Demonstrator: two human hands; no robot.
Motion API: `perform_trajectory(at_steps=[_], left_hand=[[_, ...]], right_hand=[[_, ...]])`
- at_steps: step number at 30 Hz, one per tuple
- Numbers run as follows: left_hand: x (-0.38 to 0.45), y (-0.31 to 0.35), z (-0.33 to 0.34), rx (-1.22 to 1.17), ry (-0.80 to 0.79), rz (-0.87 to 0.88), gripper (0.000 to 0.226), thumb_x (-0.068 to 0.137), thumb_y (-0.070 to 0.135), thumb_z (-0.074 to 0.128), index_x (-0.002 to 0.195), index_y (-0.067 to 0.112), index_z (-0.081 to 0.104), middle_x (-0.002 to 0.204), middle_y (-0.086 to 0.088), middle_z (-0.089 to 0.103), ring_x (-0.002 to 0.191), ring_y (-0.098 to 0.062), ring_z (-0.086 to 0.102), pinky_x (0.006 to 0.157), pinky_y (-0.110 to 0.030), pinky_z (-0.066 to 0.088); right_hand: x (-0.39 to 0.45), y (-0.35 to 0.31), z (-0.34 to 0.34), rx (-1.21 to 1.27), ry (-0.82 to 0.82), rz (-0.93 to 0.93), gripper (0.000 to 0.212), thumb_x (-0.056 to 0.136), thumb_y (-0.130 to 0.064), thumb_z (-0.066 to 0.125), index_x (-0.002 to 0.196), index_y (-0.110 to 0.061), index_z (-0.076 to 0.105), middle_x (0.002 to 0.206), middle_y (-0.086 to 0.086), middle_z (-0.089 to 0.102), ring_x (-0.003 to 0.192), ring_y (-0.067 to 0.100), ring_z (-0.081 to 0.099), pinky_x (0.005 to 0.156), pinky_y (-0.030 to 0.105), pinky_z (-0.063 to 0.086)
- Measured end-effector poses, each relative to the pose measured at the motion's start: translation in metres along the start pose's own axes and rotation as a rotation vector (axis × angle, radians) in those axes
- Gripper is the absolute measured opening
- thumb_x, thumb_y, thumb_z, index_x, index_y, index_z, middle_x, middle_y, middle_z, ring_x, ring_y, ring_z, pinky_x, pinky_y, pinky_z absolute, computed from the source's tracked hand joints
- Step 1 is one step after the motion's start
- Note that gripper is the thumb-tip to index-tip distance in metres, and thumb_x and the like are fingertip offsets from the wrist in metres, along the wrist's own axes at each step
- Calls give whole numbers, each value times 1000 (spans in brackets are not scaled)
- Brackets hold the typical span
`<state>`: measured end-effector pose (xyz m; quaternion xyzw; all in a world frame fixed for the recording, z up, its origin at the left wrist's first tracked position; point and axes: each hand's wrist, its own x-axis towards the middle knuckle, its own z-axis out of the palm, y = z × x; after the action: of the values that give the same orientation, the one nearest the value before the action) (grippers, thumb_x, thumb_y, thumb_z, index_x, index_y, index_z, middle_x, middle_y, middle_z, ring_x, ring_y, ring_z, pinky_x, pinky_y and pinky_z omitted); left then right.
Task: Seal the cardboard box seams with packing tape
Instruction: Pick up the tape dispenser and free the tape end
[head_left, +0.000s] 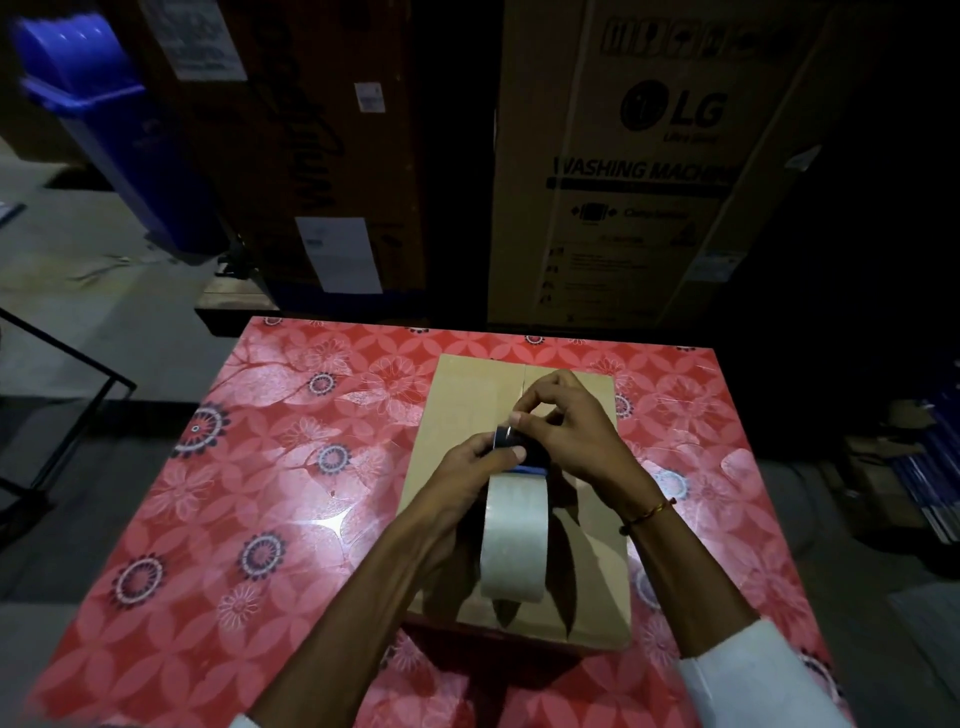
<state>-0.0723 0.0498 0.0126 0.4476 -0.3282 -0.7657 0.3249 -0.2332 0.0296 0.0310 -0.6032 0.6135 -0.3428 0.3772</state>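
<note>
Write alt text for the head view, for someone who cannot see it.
Two hands work a tape dispenser with a roll of clear packing tape over a closed cardboard box; the left hand grips the dispenser and the right hand pinches at its front end. The box sits on a red floral table, with large cartons behind.

We are looking at a storeroom or warehouse: behind the red flowered table (291, 467) tall appliance cartons (639, 156) are standing, beside them a blue bin (119, 130).
</note>
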Motion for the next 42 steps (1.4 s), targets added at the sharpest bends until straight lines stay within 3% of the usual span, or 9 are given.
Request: perform_trajectory(at_steps=[6,10,19,23,25,31,34,38,42], left_hand=[[3,5,-5,-7,-26,-31,33,91,14,69,124,7,65,122,-30,68,93,-34,67,80,-39,53],[5,4,-3,57,-48,-21,49,76,27,83,121,17,66,116,-18,74,100,-33,71,94,-47,54],[7,28,-13,281,-97,-36,66,74,39,85,132,25,54,121,-6,66,106,-25,69,73,-27,60],[24,37,-12,260,58,155,32,93,26,69,119,11,59,121,-19,66,99,-19,70,97,-42,54],[33,35,-13,232,68,187,19,96,14,65,109,1,62,110,-28,68,87,-17,69,88,-38,57],[48,23,-14,364,127,241,8,98,8,60,93,3,66,70,4,74,58,1,66,56,-12,49],[51,21,-13,368,163,251,11,99,10,60,92,6,67,79,-4,76,70,-7,72,60,-15,52],[53,18,-12,398,199,269,12,99,8,58,88,7,63,71,0,64,59,-3,62,52,-12,46],[54,16,-13,358,223,266,12,100,8,56,89,9,62,87,-13,69,67,-3,65,60,-16,50]], right_hand=[[13,0,2,-122,-26,-12,15,95,-24,69,83,-32,63,105,-2,53,94,25,61,89,53,55],[23,5,1,-114,-5,12,6,97,-22,66,92,-22,66,105,1,54,100,26,59,92,53,54],[22,16,-9,71,-56,-20,8,99,-18,64,96,-13,70,108,8,66,93,21,63,78,35,54],[24,16,-10,116,-93,-46,10,99,-16,66,98,-7,70,103,9,66,85,16,61,79,38,53],[27,18,-8,116,-94,-43,11,98,-15,67,97,-5,70,101,12,67,86,17,60,83,44,54],[30,25,-5,142,-91,-46,4,97,-14,68,99,-12,70,99,4,67,88,18,63,76,38,55],[31,30,-9,241,-145,10,24,91,-21,76,113,-16,65,106,7,66,85,22,67,69,32,59],[24,35,-21,564,-233,238,67,67,-44,92,124,-24,62,119,12,65,80,25,62,63,28,55],[16,44,-22,662,-245,264,53,73,-34,88,116,-11,67,121,24,62,90,32,60,71,35,56]])
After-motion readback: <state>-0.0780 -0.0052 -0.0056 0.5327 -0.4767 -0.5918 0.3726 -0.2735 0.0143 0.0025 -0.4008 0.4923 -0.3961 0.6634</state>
